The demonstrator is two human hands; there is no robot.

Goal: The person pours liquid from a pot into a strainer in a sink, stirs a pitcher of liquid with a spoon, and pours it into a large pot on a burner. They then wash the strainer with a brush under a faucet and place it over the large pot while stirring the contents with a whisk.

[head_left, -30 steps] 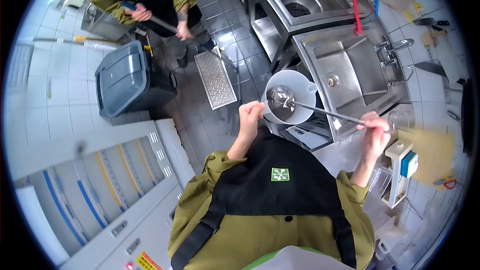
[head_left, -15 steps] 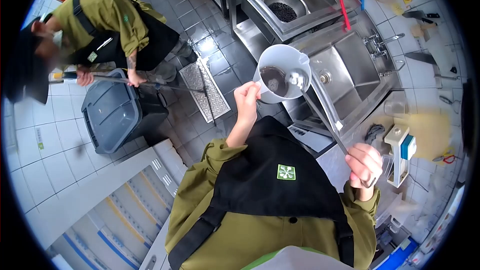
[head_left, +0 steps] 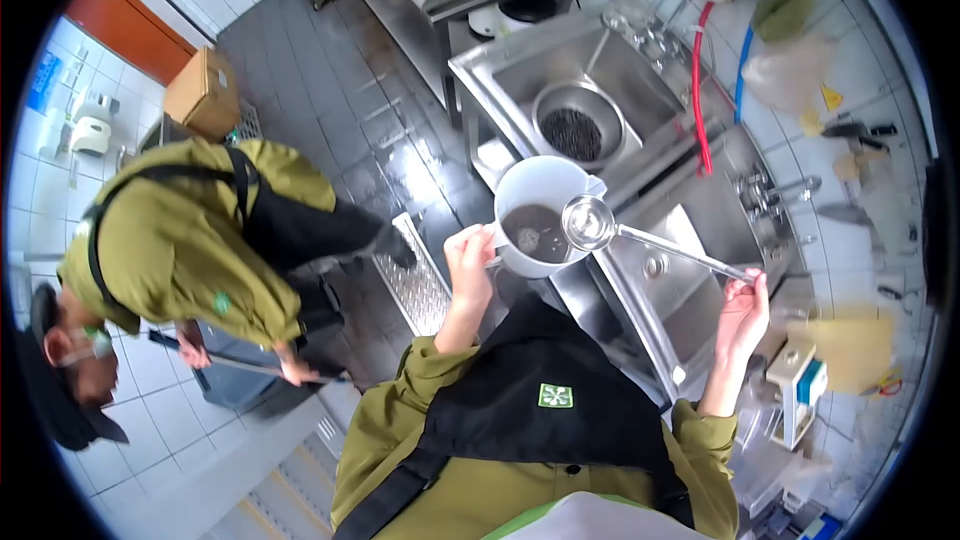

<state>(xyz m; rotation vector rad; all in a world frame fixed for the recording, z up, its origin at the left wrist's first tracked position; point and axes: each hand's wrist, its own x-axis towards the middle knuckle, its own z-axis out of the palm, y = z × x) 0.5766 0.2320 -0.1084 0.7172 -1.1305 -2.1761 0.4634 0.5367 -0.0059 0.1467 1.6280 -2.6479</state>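
My left hand (head_left: 468,258) is wrapped round the handle of a white plastic measuring jug (head_left: 515,180), which has dark brown liquid (head_left: 535,230) in its bottom. In my right hand (head_left: 742,312) is the end of a long metal handle belonging to a ladle (head_left: 588,223). The ladle's round bowl overlaps the jug's right rim near the spout, tilted so that its shiny inside shows. Past the jug, a steel bowl (head_left: 620,122) of dark pellets or beans (head_left: 571,133) sits in the far sink.
Two steel sinks (head_left: 690,325) stand ahead and to the right, with taps (head_left: 775,192) and a red hose (head_left: 699,90). On the left a co-worker (head_left: 190,230) bends over a grey bin (head_left: 230,370), holding a long pole. A ridged metal plate (head_left: 412,285) lies on the wet floor.
The ladle's bowl has come up from inside the jug to its right rim, and my right hand has turned. My view has shifted, and the co-worker bends in a different position.
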